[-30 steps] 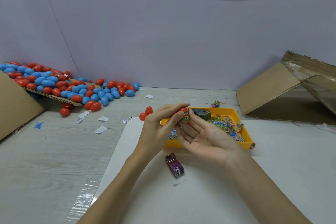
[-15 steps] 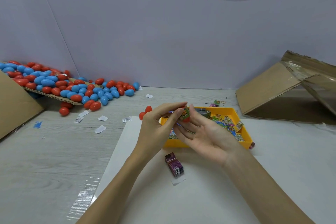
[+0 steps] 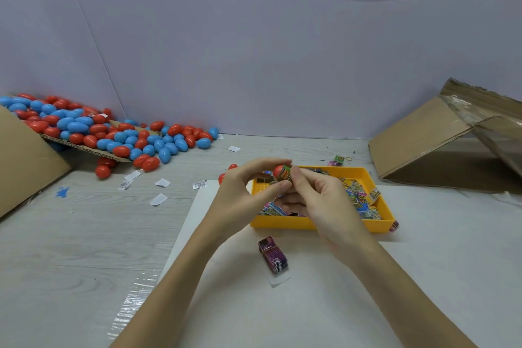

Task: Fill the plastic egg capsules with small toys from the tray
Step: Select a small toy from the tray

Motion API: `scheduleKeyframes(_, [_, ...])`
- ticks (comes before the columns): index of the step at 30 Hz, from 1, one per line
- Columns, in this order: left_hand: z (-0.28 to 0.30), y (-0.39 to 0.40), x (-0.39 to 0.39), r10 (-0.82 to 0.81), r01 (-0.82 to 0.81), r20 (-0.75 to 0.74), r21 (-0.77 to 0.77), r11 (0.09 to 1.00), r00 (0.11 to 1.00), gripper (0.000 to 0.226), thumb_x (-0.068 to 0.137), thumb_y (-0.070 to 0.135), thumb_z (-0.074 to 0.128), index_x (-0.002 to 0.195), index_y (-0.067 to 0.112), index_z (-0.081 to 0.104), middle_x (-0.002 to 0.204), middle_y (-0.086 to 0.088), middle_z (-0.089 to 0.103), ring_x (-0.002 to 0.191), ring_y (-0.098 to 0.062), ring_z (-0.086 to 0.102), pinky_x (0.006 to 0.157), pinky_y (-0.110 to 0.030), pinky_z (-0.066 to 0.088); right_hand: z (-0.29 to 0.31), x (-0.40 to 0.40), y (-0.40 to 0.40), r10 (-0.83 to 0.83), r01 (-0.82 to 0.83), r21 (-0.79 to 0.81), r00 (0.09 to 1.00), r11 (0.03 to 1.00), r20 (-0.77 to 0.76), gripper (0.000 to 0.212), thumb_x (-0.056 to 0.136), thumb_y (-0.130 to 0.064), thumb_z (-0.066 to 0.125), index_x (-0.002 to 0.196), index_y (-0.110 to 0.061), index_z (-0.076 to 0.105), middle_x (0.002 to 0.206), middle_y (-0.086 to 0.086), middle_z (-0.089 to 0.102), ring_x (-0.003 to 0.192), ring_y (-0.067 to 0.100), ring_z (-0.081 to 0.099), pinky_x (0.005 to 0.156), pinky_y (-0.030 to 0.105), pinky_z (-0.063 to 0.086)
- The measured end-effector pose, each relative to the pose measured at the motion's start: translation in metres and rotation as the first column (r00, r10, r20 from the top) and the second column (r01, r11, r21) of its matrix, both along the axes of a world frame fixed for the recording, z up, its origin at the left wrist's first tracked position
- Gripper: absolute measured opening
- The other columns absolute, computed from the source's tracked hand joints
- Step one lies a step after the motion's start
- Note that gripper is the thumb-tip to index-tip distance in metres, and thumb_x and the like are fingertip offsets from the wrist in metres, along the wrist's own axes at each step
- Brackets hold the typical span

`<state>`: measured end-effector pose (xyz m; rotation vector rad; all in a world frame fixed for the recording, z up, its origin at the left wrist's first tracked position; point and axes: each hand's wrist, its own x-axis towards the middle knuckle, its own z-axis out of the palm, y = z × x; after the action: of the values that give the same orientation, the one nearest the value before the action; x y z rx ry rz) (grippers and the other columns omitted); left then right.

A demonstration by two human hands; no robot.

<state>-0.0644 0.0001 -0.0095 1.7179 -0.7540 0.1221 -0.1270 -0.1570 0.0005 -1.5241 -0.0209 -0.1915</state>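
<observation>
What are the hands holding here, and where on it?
The left hand pinches a red egg half by its rounded end; the right hand grips the small toy box stuck in its open end.

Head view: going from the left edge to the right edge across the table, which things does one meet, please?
Pile of red and blue egg capsules → white paper scraps → purple toy box → yellow tray → cardboard box.
</observation>
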Motion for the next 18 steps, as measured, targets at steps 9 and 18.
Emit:
scheduleKeyframes(9, [-0.001, -0.002, -0.004, 0.124, -0.148, 0.392, 0.031, 0.988, 0.912, 0.042, 0.080, -0.010, 0.078, 0.117, 0.010, 0.076, 0.113, 0.004, 0.075, 0.108, -0.012, 0.069, 0.093, -0.022, 0.053, -0.007, 0.004, 0.003, -0.118, 0.128, -0.120, 0.989, 0.985, 0.087, 0.019, 0.088, -0.028, 0.081, 0.106, -0.024, 0.078, 0.095, -0.010, 0.080, 0.093, 0.006, 0.075, 0.084, 0.027, 0.062])
scheduleKeyframes(18, [-0.001, -0.015, -0.015, 0.288, -0.283, 0.419, -0.077, 0.956, 0.861, 0.044, 0.076, -0.018, 0.075, 0.111, 0.009, 0.078, 0.103, 0.001, 0.076, 0.095, -0.012, 0.070, 0.085, -0.026, 0.057, -0.012, 0.002, 0.015, -0.274, 0.309, -0.104, 0.926, 0.946, 0.261, 0.032, 0.085, -0.017, 0.083, 0.093, -0.044, 0.068, 0.088, -0.028, 0.075, 0.088, -0.004, 0.073, 0.072, 0.011, 0.056])
